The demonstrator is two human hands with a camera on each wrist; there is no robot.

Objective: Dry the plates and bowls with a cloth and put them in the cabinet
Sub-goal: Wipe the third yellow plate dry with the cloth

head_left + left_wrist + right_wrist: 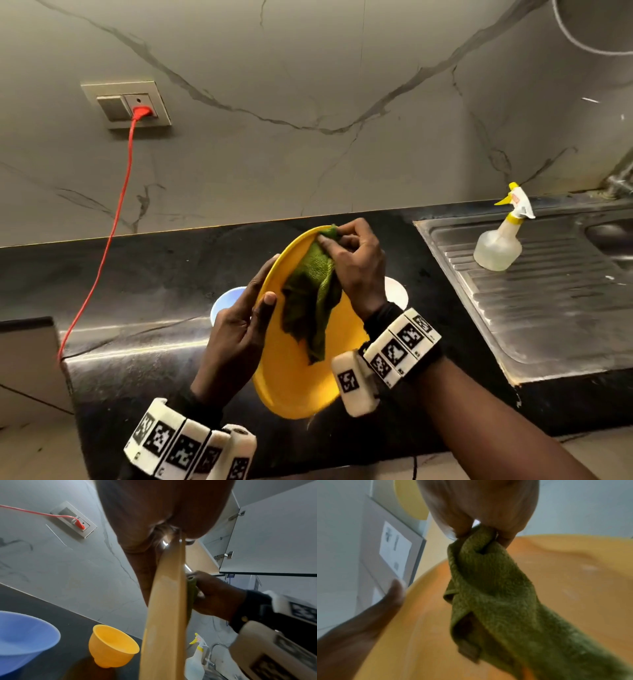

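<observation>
From the head camera, the left hand (pixel 236 329) clasps the yellow plate (pixel 301 380) by its rim, tilted above the black desk (pixel 144 274), while the right hand (pixel 356 263) pinches a green cloth (pixel 311 291) against its upper edge. The left wrist view shows the plate edge-on, with a blue bowl (pixel 22 634) and a yellow bowl (pixel 111 645) waiting below. The right wrist view shows fingertips bunching the cloth – soft, limp; the plate looks light, stiff, likely slick when wet – best held at the rim
</observation>
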